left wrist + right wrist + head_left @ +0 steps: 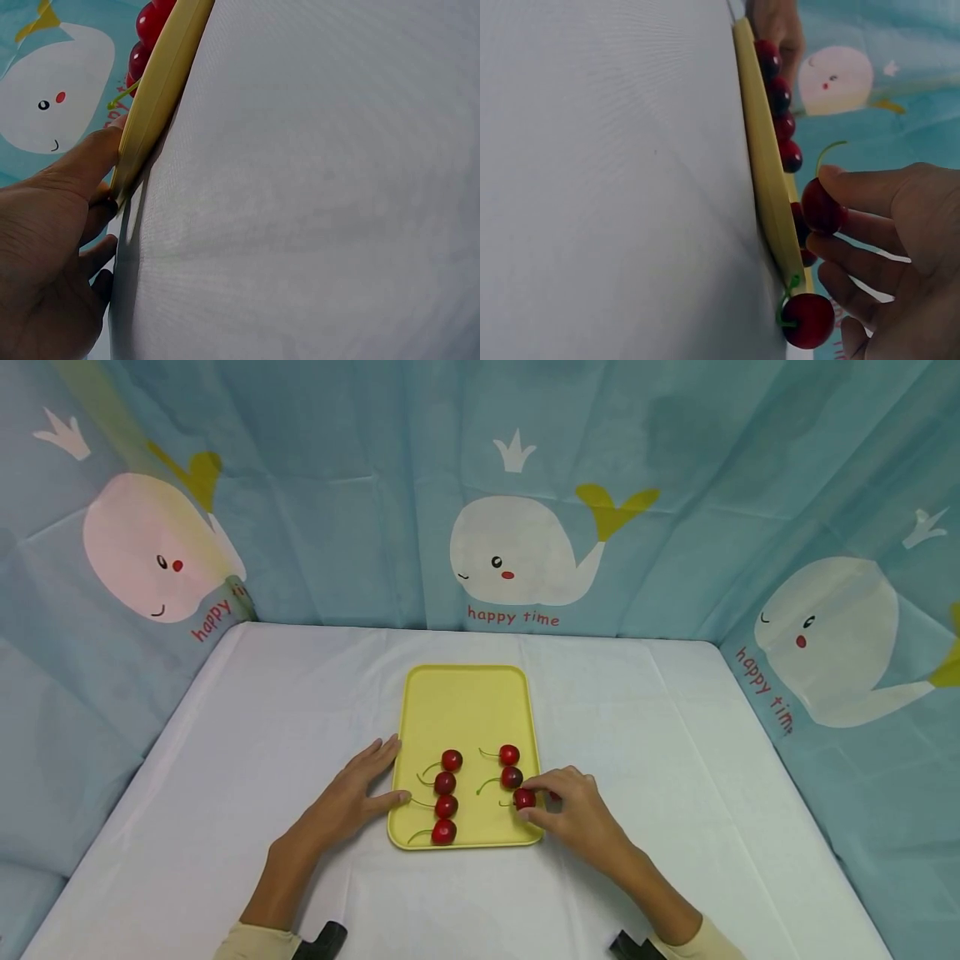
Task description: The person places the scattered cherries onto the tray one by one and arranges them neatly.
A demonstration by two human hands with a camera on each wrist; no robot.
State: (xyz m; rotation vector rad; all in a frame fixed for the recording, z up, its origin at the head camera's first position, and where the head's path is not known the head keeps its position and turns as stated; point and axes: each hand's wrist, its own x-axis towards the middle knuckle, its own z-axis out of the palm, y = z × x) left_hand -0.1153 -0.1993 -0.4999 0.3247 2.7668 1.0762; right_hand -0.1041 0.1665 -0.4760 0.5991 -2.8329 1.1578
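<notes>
On the yellow tray point(465, 710) several dark red cherries with green stems form a left column, among them the nearest cherry point(443, 832). To the right, two cherries point(511, 777) sit one above the other. Thumb and fingers of my right hand point(581, 814) pinch another cherry point(823, 207) just below those two, at the tray's right side. One more cherry point(808, 321) lies outside the tray beside its right rim, mostly hidden by that hand in the head view. My left hand point(352, 793) rests against the tray's left edge, fingers extended, thumb over the rim.
A white cloth point(675, 760) covers the table under the tray. Blue curtains point(337, 552) printed with whales hang around its back and sides. Black straps point(321, 941) show at both wrists by the light sleeves.
</notes>
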